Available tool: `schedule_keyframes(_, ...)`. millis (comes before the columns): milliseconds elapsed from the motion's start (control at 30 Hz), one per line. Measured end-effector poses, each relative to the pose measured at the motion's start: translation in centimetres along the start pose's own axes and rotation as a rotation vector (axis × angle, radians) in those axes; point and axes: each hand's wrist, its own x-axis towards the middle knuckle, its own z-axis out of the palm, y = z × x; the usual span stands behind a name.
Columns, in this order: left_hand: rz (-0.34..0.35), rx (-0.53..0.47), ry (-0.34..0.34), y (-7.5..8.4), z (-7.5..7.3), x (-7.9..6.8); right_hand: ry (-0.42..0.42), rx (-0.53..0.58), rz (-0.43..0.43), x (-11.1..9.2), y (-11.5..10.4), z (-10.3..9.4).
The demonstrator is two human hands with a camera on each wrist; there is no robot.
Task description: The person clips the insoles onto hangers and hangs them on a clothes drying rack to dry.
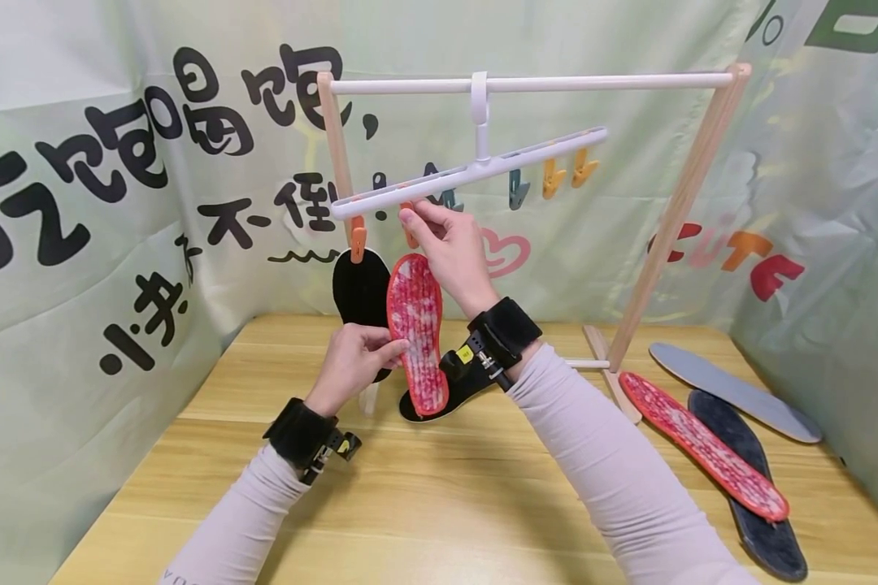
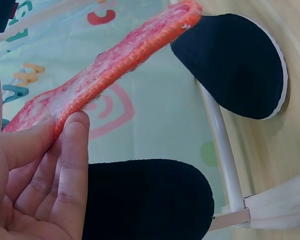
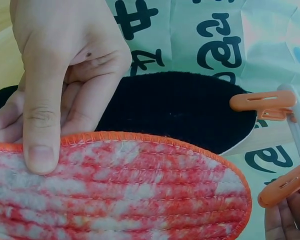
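Observation:
My left hand (image 1: pixel 351 361) pinches the edge of a red-and-white quilted insole (image 1: pixel 419 325) between thumb and fingers and holds it upright. In the left wrist view, its orange stitched rim (image 2: pixel 115 75) shows side-on. Up at the tilted white hanger (image 1: pixel 439 175), my right hand (image 1: pixel 454 252) pinches an orange clip (image 3: pixel 285 189). A small gap shows between that clip and the insole's top end in the right wrist view. Beside it, a black insole (image 1: pixel 358 292) hangs from another orange clip (image 1: pixel 358 241) at the hanger's low left end.
A wood-and-white rack (image 1: pixel 534 83) carries the hanger, with teal clips (image 1: pixel 516 189) and yellow clips (image 1: pixel 552 179) toward its right. Another black insole (image 1: pixel 475 382) lies beneath. On the table's right lie a grey insole (image 1: pixel 732 390), a red insole (image 1: pixel 702 443) and a dark insole (image 1: pixel 771 544).

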Motion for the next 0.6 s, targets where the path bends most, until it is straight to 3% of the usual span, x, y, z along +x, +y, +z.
schedule_keyframes(167,-0.004,-0.004,-0.003,0.0,0.0,0.1,0.019,0.012,-0.005,-0.1,-0.5,0.1)
schedule_keyframes(400,0.000,-0.003,0.004,0.1,0.0,0.2,0.028,-0.006,0.023,-1.2,-3.9,-0.1)
schedule_keyframes(600,0.005,-0.013,0.012,0.2,0.0,0.4,0.037,-0.010,0.048,-1.3,-4.2,-0.2)
